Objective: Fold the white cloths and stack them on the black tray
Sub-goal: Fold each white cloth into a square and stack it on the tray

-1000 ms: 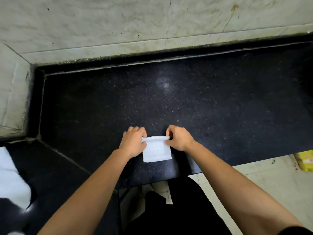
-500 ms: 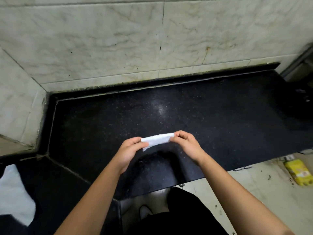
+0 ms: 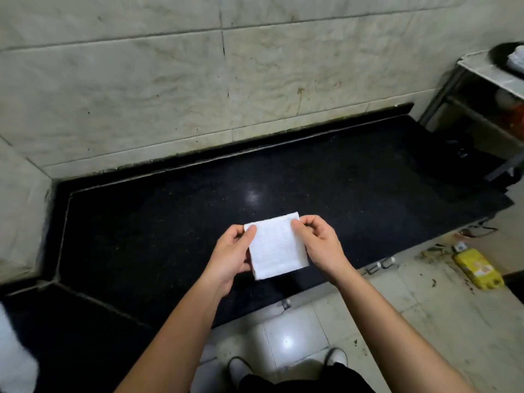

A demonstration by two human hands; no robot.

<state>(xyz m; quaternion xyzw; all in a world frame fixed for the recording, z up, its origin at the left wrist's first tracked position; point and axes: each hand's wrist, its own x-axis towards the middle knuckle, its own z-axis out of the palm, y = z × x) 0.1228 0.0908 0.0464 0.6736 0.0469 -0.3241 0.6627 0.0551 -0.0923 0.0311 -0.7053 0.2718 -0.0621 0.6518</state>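
A small folded white cloth (image 3: 274, 246) is held flat in the air above the front of the black stone counter (image 3: 170, 222). My left hand (image 3: 232, 252) grips its left edge, thumb on top. My right hand (image 3: 319, 242) pinches its right edge near the top corner. A black tray (image 3: 503, 56) with something white on it shows at the far right edge, on a metal stand. More white cloth (image 3: 15, 355) lies blurred at the bottom left edge.
A marble wall (image 3: 198, 95) backs the counter. The metal-framed stand (image 3: 479, 89) is at the right. On the tiled floor lie a yellow packet (image 3: 479, 268) and debris. My shoes (image 3: 286, 367) show below the counter's front edge.
The cloth was lifted off the counter and turned from edge-on to flat, facing up, between both hands. The view swung up and to the right, bringing the stand and tray into sight.
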